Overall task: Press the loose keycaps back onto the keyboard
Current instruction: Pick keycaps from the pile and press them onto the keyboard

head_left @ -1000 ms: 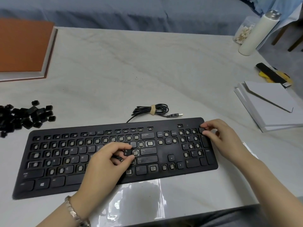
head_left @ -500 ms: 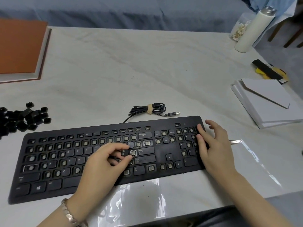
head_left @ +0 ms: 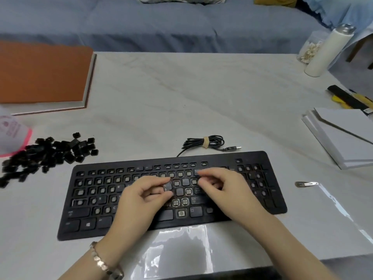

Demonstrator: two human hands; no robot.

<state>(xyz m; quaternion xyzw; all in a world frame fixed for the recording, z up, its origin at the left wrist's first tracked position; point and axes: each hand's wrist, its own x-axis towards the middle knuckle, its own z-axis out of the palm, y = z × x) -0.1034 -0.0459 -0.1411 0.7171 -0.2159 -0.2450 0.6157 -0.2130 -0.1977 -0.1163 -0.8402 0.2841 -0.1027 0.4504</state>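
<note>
A black keyboard [head_left: 222,157] lies across the near half of the white table, and many of its key sockets are bare. My left hand [head_left: 139,201] hovers over its middle, pinching one loose black keycap [head_left: 168,186] between thumb and forefinger just above the keys. My right hand [head_left: 226,190] is over the keys right of that cap, fingers bent down toward the Enter area and blurred, with nothing seen in it. A pile of several loose black keycaps [head_left: 50,152] lies on the table left of the keyboard.
The keyboard's bundled cable [head_left: 205,142] lies behind it. An orange book [head_left: 42,75] is at the far left, a pink-rimmed bag [head_left: 12,134] beside the pile. A white bottle [head_left: 329,51], white boards [head_left: 343,138] and a hair clip [head_left: 305,184] are on the right.
My right hand has left the number pad and come to the middle of the keyboard beside my left hand. The left hand keeps pinching the keycap. The view has shifted.
</note>
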